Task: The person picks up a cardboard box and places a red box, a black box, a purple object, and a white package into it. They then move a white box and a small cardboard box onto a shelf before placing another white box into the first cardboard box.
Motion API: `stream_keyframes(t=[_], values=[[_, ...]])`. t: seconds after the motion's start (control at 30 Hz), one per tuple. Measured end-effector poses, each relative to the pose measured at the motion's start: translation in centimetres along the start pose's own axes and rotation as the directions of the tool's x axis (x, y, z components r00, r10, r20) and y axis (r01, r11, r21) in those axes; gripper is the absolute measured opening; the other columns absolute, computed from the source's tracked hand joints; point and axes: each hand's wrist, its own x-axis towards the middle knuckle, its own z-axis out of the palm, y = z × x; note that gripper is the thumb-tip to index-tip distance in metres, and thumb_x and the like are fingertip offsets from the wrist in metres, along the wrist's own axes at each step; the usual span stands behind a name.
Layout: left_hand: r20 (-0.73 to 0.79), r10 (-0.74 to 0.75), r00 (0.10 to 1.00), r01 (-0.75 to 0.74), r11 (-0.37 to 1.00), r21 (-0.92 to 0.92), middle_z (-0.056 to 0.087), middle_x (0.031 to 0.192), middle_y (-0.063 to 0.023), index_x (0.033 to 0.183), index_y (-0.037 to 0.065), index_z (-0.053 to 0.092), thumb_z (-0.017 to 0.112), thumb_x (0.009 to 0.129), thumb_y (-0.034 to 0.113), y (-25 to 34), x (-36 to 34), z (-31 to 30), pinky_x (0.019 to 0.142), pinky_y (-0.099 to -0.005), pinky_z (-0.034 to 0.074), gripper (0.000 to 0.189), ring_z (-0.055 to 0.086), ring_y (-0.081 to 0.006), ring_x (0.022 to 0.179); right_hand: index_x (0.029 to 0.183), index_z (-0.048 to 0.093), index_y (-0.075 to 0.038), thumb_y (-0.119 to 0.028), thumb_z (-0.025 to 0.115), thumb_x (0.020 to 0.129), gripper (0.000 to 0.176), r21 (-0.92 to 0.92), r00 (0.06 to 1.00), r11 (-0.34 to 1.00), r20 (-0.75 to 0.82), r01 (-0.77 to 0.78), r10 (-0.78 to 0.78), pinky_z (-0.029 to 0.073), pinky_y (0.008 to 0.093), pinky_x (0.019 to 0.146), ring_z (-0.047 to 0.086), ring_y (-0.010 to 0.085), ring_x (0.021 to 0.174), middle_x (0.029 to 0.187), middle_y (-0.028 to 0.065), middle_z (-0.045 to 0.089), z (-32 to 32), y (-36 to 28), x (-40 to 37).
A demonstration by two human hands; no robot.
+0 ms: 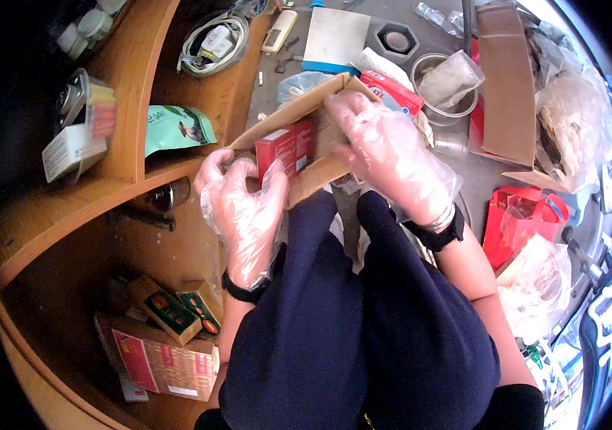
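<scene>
An open cardboard box (318, 177) is held above my knees, with small red boxes (277, 152) standing inside at its left end. My left hand (243, 204), in a clear plastic glove, curls its fingers over the left end of the cardboard box, the thumb close to the red boxes. Also gloved, my right hand (385, 147) grips the right end, with fingers over the far corner and the thumb towards the near side. Part of the box's inside is hidden by the right hand.
A wooden cabinet (123, 86) on the left holds a coiled cable (212, 44), a green pouch (177, 130) and a patterned carton (166, 358). On the floor lie a metal bowl (463, 109), a red-and-white box (392, 92), a larger carton (504, 82) and a red bag (521, 222).
</scene>
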Motion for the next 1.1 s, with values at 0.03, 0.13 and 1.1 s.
stream_keyframes(t=[0.03, 0.13, 1.1], values=[[0.016, -0.018, 1.0, 0.018, 0.999, -0.03, 0.063, 0.112, -0.0179, 0.067, 0.004, 0.064, 0.083, 0.07, 0.023, 0.1, 0.0, -0.3, 0.093, -0.0455, 0.046, 0.027, 0.059, -0.0353, 0.106, 0.132, 0.052, -0.005, -0.016, 0.078, 0.074, 0.064, -0.005, 0.992, 0.999, 0.123, -0.036, 0.036, 0.054, 0.0435, 0.086, 0.064, 0.0362, 0.103, 0.122, 0.0168, 0.06, 0.3, 0.0, 0.2], [0.041, -0.024, 0.999, 0.027, 0.997, -0.066, 0.063, 0.111, -0.0177, 0.065, 0.001, 0.062, 0.08, 0.071, 0.02, -0.7, 0.2, 0.1, 0.091, -0.0442, 0.046, 0.027, 0.059, -0.0351, 0.103, 0.134, 0.051, -0.005, -0.017, 0.078, 0.075, 0.066, 0.042, 0.991, 0.999, 0.132, 0.002, -0.007, 0.054, 0.045, 0.086, 0.064, 0.0367, 0.102, 0.125, 0.0169, 0.058, 1.1, 0.0, 1.0], [0.024, -0.227, 0.973, 0.201, 0.8, -0.566, 0.025, 0.153, -0.0245, 0.155, 0.003, 0.011, 0.061, 0.076, -0.01, -4.4, -2.0, 6.9, 0.113, -0.0399, 0.036, 0.094, 0.035, -0.0308, 0.139, 0.122, 0.058, -0.006, -0.022, 0.077, 0.081, 0.049, -0.004, 0.971, 0.977, -0.117, 0.212, -0.211, 0.056, 0.0405, 0.085, 0.066, 0.0318, 0.099, 0.116, 0.0143, 0.063, 1.1, -0.9, -0.3]])
